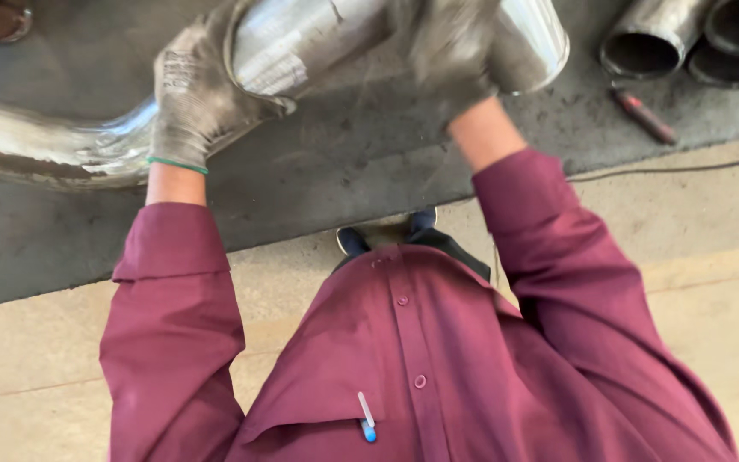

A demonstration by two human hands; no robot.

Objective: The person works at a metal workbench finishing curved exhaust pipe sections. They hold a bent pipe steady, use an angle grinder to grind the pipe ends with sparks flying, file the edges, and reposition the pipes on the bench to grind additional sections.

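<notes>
Seen from above, both gloved hands are up at the top of the frame on a large shiny metal pipe [318, 38], which runs from the left edge, where it bends and lies on the dark grey counter [318, 171], up and across to an open round end at the upper right of centre. The left hand [203, 90], in a dirty grey knit glove with a green cuff edge, is closed around the pipe at the upper left, fingers wrapped over the top and the thumb underneath against the metal. The right hand [451, 47], in the same kind of glove and somewhat blurred, is clamped over the pipe near its open end, just right of the top centre. The pipe is tilted, its right end raised off the counter. At the upper right corner lie three more tube ends [686, 43], dull grey and open toward the camera, close together and well apart from the held pipe. Just below them on the counter rests a slim dark tool with a reddish tip [643, 115]. The lower half of the frame is filled by the person's maroon button shirt [421, 359], with a small white and blue pen [367, 417] sticking out of the chest pocket, and a dark shoe [387, 235] shows on the pale concrete floor [712, 257] near the centre.
</notes>
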